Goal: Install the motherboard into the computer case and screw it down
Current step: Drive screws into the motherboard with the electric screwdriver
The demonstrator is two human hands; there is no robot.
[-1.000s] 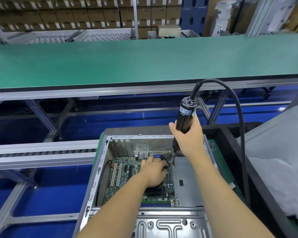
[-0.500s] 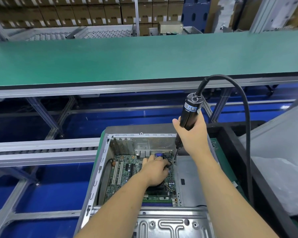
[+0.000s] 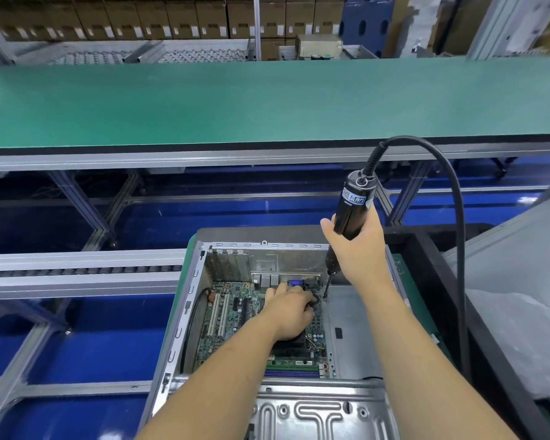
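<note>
At lower centre my left hand [image 3: 291, 308] presses curled fingers on the board [image 3: 235, 319], seated in the case [image 3: 185, 315]. It's stiff but fragile, so I'd handle only its edges. Above, my right hand [image 3: 358, 249] grips the driver [image 3: 351, 208], bit at the board's far-right corner.

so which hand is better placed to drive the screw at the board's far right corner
Right. The right hand grips the electric screwdriver, bit pointing down at that corner; the left hand rests on the motherboard.
</note>
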